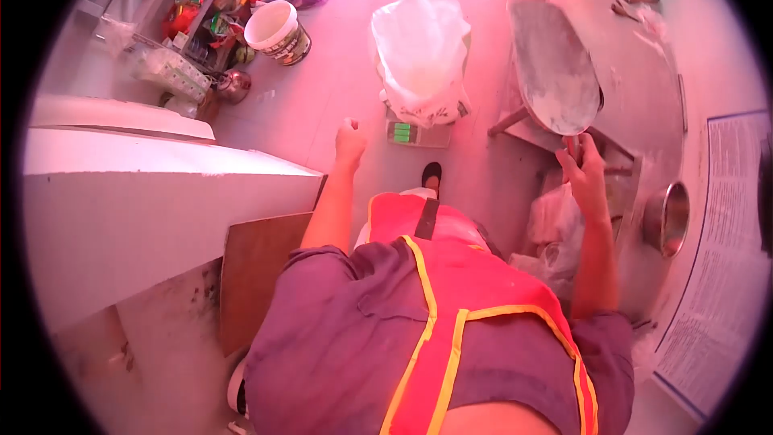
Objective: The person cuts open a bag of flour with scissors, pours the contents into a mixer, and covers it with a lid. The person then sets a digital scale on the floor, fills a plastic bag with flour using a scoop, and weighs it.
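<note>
At the right, my right hand (585, 163) is closed round the handle of a large metal scoop (554, 72), whose pale-dusted pan points away from me, beside the table. My left hand (350, 142) is held out over the floor with its fingers curled in and nothing visible in them. Ahead, between the two hands, a white plastic bag (423, 52) sits open on a scale (431, 136) with a lit green display. Neither hand touches the bag. Its contents are hard to make out.
A white bucket (278, 32) stands on the floor at upper left, near cluttered shelves (153, 0). A white cabinet (161, 217) rises at the left. At the right are a table (636, 89), a metal bowl (667, 219) and plastic bags (554, 221) below.
</note>
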`<move>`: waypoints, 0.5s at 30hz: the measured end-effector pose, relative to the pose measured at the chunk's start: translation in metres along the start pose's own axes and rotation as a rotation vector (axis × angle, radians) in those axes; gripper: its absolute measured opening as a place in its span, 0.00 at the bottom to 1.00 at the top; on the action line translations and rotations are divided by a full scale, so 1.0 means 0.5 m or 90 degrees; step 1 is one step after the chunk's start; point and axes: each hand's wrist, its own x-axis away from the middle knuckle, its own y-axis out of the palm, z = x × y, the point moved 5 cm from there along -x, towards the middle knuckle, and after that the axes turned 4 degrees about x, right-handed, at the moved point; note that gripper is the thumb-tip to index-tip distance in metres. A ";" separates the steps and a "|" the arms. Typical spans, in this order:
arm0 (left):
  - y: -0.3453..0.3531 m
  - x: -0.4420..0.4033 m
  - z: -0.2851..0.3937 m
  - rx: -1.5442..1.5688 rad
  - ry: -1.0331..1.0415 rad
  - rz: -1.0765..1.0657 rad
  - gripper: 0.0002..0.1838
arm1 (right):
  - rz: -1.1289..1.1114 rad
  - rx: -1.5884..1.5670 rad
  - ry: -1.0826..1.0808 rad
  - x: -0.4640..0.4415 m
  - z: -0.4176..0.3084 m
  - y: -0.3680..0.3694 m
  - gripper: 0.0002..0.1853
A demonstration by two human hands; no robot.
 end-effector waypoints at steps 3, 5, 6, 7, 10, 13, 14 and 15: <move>0.009 0.068 -0.017 0.005 -0.010 -0.080 0.15 | 0.110 0.137 -0.014 0.093 0.103 0.024 0.10; 0.021 0.113 -0.008 -0.036 -0.006 -0.105 0.14 | 0.161 0.209 -0.036 0.181 0.141 0.030 0.11; 0.025 0.139 -0.010 -0.052 -0.008 -0.115 0.14 | 0.184 0.168 -0.017 0.228 0.162 0.027 0.12; 0.029 0.155 -0.018 -0.071 0.003 -0.136 0.15 | 0.206 0.127 0.002 0.282 0.183 0.025 0.13; 0.056 0.198 -0.022 -0.147 0.035 -0.211 0.16 | 0.302 0.130 0.061 0.444 0.189 0.000 0.15; 0.095 0.255 0.001 -0.232 0.030 -0.306 0.18 | 0.430 0.054 0.113 0.585 0.207 -0.016 0.15; 0.114 0.266 -0.008 -0.250 0.014 -0.354 0.18 | 0.497 0.003 0.137 0.648 0.213 -0.007 0.15; 0.156 0.279 -0.015 -0.271 0.010 -0.421 0.18 | 0.523 -0.002 0.227 0.696 0.200 0.006 0.15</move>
